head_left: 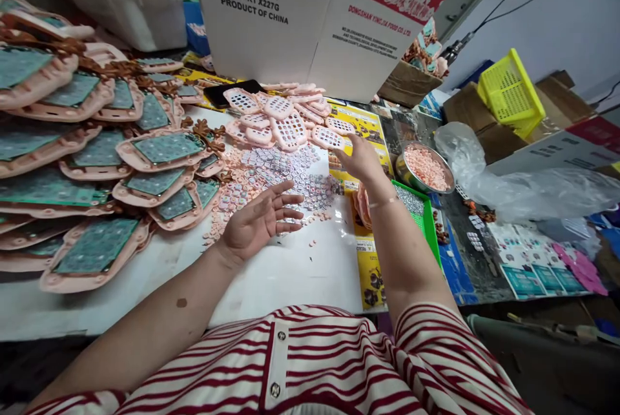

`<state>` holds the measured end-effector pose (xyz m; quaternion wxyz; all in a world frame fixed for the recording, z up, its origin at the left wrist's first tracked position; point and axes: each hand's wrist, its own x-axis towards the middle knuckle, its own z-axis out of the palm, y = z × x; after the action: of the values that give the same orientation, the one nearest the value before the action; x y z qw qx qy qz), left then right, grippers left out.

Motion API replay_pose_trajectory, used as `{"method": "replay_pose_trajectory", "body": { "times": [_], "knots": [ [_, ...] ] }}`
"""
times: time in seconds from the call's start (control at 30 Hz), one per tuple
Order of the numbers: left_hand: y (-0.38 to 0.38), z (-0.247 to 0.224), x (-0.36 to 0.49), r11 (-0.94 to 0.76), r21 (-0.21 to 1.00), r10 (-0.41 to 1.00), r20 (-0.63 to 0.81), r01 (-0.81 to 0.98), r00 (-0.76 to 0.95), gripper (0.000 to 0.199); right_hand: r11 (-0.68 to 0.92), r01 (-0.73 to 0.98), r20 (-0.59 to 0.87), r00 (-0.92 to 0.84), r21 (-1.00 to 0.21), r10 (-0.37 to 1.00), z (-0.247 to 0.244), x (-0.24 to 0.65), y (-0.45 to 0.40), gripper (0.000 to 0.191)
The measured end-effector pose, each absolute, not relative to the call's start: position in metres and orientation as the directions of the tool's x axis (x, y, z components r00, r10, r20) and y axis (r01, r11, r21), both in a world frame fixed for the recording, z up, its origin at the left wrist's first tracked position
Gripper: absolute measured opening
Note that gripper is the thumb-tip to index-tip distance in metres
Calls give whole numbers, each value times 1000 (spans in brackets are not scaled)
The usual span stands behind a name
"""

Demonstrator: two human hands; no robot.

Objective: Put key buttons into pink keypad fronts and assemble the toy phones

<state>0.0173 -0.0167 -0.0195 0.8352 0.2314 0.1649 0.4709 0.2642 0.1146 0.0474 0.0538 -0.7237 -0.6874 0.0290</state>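
Both arms (404,241) extended, left hand (256,221) open

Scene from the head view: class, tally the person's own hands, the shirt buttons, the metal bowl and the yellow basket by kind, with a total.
Hands: 2 (left hand, right hand)
Shirt buttons: 2
Metal bowl: 1
Yellow basket: 1
Total: 6

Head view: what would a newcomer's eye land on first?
Probably the layered stack of pink shells with green panels, filling the left of the table. Behind the work area stands a big white carton with red print, and a bright yellow basket sits at upper right. In the middle, the right hand is at the edge of a pile of pink perforated covers.
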Motion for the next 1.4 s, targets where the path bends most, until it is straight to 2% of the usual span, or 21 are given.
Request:
{"method": "replay_pose_trajectory", "body": {
  "times": [0.03,0.2,0.33,0.4,0.5,0.57,0.6,0.63,0.7,0.77,0.83,0.93,1.03,1.1,1.17,1.27,1.4],
  "knots": [
    [-16,-20,18,450,535,864,-59,-715,500,56,-114,980,-57,107,-160,993,44,260,138,58],
    [-12,-21,19,442,523,873,-64,-729,483,55,-307,933,-86,296,-187,951,16,251,205,55],
    [-10,-19,16,411,540,892,-70,-735,446,57,-351,906,-70,344,-238,936,6,250,206,65],
    [-9,-18,14,386,557,905,-77,-735,417,58,-328,903,-63,324,-277,944,10,245,197,57],
    [-7,-16,12,341,586,933,-115,-735,341,57,-167,912,27,191,-376,981,20,227,162,40],
    [-6,-16,13,299,601,953,-142,-741,269,60,121,898,236,-20,-424,972,25,209,118,35],
    [-6,-16,14,268,606,963,-140,-749,232,63,250,890,325,-124,-382,938,26,198,92,33],
    [-6,-16,15,230,609,973,-126,-759,194,65,374,873,350,-261,-312,900,25,187,65,31],
    [-7,-17,16,160,617,987,-81,-771,140,65,554,815,319,-487,-168,813,19,167,13,29],
    [-10,-16,16,137,633,989,-49,-762,137,64,656,747,284,-609,-108,741,10,151,-24,30],
    [-14,-13,13,156,657,985,-43,-738,169,67,686,716,297,-633,-130,715,3,144,-41,33],
    [-14,-9,7,146,691,988,-63,-708,142,73,690,671,371,-589,-270,718,4,158,-38,37],
    [-8,-6,0,106,684,993,-104,-722,48,71,588,717,366,-469,-375,804,10,191,-25,36],
    [-3,-5,-3,104,659,992,-124,-745,28,70,538,768,228,-487,-347,843,11,208,-22,27],
    [0,-6,-4,119,639,990,-140,-760,37,73,556,771,105,-554,-310,826,7,212,-24,24],
    [1,-6,-4,138,644,987,-155,-752,48,76,617,747,83,-618,-249,782,-5,194,-33,25],
    [2,-6,-5,125,657,987,-159,-743,26,77,702,712,56,-700,-18,712,-15,165,-34,29]
  ]
}}
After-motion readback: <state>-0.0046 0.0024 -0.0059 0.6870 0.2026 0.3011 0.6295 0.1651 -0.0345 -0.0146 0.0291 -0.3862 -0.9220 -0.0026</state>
